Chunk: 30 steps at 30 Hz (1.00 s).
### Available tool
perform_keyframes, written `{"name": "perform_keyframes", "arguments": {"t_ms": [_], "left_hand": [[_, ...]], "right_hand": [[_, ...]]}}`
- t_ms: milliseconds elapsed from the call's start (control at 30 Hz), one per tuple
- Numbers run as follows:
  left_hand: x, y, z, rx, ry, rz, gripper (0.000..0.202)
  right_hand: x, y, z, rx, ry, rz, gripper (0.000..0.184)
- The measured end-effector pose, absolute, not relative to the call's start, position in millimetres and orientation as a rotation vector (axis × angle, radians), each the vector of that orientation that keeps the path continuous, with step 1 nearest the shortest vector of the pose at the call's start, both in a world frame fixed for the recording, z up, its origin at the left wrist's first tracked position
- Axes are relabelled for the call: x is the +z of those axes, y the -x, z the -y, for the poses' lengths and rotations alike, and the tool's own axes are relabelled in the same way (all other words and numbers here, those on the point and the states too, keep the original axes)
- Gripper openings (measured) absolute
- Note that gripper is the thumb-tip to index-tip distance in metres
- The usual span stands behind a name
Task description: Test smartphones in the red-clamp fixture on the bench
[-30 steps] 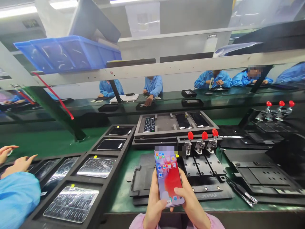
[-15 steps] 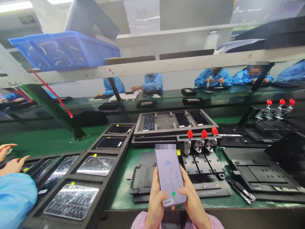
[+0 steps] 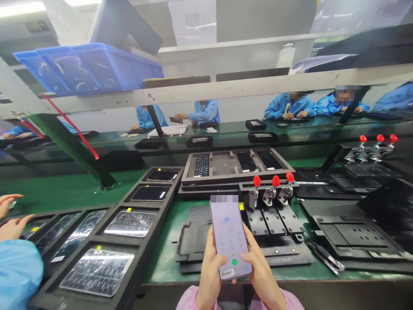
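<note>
A smartphone (image 3: 229,241) with a lit dial pad and a green call button is held upright between my two hands, above the front of the bench. My left hand (image 3: 211,269) wraps its lower left side, thumb over the screen's bottom corner. On the lower right side, my right hand (image 3: 258,267) grips the edge, thumb close to the call button. A yellow tab sticks out at the phone's upper right edge. Behind the phone lies a black fixture (image 3: 193,237), partly hidden by it, joined by a clamp jig (image 3: 274,219) with red-tipped levers.
Left of me, a dark foam tray (image 3: 151,241) holds several phones. Another foam tray (image 3: 222,161) sits behind the jig. At far left is a co-worker's blue sleeve (image 3: 19,267). More black fixtures (image 3: 355,237) stand right. A blue bin (image 3: 84,69) rests on the overhead shelf.
My thumbs have shifted slightly on the phone, which stays in both hands. The co-worker's arm at left has drawn back a little. Across the bench, another person now lifts a dark flat item.
</note>
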<state>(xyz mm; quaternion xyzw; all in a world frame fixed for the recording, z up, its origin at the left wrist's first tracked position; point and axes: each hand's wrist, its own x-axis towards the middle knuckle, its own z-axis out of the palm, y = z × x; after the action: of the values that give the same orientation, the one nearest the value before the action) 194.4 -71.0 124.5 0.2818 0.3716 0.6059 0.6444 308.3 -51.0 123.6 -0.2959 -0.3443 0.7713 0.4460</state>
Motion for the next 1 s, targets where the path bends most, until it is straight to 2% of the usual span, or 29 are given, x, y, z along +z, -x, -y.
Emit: {"name": "perform_keyframes", "arguments": {"t_ms": [367,667,1000], "left_hand": [[121.4,-194.3,72.9,1.416,-0.649,-0.817,0.090],[133.8,-196.0,71.2,1.478,-0.857,-1.233,0.056],[126.4,-197.5,67.8,1.535,-0.876,-1.333,0.049]], "right_hand": [[121.4,-307.1,52.0,1.912,0.750,0.862,0.075],[114.3,-305.8,54.7,1.814,0.877,0.932,0.070],[114.7,-306.3,58.0,1.821,0.876,0.969,0.074]]}}
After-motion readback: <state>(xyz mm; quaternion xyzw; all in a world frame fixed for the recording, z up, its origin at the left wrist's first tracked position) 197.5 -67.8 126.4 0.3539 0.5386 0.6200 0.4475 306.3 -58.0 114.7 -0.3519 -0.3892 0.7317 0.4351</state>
